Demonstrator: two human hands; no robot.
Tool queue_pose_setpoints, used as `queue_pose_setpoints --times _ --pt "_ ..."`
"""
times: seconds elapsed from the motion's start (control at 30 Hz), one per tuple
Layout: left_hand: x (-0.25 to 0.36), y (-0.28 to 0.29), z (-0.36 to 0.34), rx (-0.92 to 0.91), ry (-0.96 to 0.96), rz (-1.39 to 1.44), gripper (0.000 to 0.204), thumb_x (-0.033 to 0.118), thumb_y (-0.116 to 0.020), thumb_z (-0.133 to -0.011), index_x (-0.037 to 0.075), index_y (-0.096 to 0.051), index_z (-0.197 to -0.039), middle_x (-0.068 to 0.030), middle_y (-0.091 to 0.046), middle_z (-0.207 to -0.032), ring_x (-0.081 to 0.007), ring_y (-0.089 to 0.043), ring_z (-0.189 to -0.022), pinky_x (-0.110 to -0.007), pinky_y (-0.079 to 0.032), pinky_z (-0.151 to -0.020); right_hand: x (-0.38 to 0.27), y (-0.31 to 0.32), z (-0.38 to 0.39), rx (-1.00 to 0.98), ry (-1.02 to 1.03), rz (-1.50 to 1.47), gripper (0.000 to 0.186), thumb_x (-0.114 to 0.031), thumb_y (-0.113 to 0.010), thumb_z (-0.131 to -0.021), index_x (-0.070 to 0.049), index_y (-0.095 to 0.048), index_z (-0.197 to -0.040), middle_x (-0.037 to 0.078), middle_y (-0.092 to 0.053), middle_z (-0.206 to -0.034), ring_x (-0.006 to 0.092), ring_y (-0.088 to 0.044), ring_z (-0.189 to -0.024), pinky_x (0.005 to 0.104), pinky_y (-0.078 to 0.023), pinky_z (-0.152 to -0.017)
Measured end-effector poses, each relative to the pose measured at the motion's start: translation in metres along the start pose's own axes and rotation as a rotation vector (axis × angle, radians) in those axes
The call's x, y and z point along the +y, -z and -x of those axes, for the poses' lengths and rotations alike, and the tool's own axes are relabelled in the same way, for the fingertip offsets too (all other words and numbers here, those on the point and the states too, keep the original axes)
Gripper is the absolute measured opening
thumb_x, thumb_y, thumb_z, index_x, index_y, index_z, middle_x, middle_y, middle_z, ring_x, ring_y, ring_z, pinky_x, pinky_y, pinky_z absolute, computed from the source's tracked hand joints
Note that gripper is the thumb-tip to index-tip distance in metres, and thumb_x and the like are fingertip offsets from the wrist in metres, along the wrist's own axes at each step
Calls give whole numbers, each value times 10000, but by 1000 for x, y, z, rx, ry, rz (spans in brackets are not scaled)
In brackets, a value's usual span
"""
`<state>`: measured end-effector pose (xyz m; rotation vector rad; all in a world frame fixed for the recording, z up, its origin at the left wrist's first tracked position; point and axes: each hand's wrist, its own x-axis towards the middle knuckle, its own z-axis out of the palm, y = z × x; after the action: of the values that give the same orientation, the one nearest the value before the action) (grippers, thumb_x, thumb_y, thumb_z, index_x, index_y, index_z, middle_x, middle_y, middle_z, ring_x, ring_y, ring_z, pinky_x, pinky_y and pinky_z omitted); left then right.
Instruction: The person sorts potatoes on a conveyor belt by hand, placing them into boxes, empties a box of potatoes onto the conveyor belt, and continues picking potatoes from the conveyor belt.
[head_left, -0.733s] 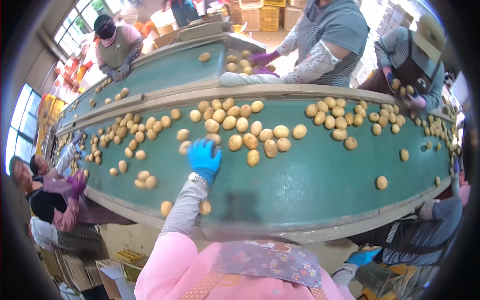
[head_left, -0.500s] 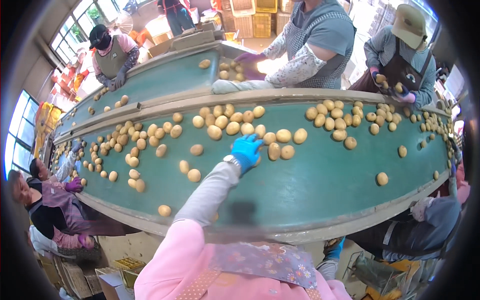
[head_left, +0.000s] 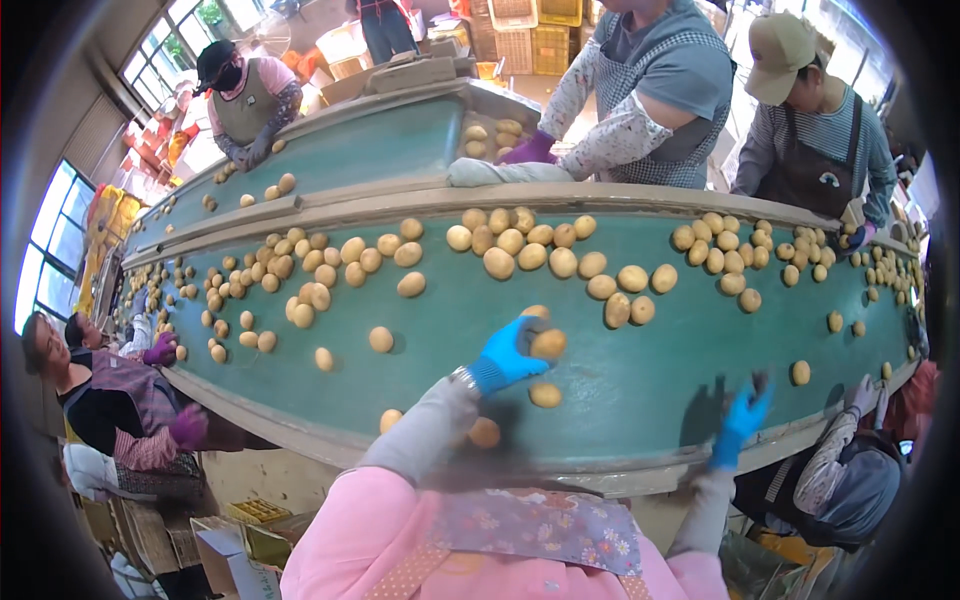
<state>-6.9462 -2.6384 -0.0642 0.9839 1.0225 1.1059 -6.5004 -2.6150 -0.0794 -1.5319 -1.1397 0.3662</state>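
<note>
Our left grip [head_left: 506, 356] curls around one potato [head_left: 549, 345]; another potato [head_left: 545, 395] lies near it. Our right grip [head_left: 743, 411] is blurry: we can't tell how wide or full it is.

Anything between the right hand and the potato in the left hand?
Nothing visible: only bare belt shows between the right hand and the potato in the left hand. A loose potato lies nearer the person, off that line.
</note>
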Motion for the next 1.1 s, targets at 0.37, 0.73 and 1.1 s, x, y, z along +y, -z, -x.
queue_pose_setpoints --times 0.37,0.73,1.1 --pt "40 74 112 -36 -4 853 534 288 -504 -974 208 -321 -1469 -159 -447 -1397 -300 -567 -1102 -340 -514 -829 -171 -236 86 -996 -619 -409 489 -288 -581 -925 -63 -486 -1348 103 -654 -963 132 -567 -582 263 -441 -446" --pt "37 79 130 -322 144 1096 367 366 -455 -1000 143 -469 -1292 -94 -544 -1144 -138 -459 -659 -242 -376 -558 -204 -144 185 -598 -1115 -1052 431 -258 -541 -953 -51 -480 -1326 128 -603 -1056 150 -586 -684 272 -496 -555" --pt "58 37 163 -696 80 222 271 302 -465 -1004 85 -507 -1161 -85 -537 -991 -119 -441 -582 -247 -392 -567 -203 -92 370 -529 -682 -779 520 -371 -551 -947 -32 -508 -1339 64 -621 -1084 113 -600 -825 252 -499 -668"
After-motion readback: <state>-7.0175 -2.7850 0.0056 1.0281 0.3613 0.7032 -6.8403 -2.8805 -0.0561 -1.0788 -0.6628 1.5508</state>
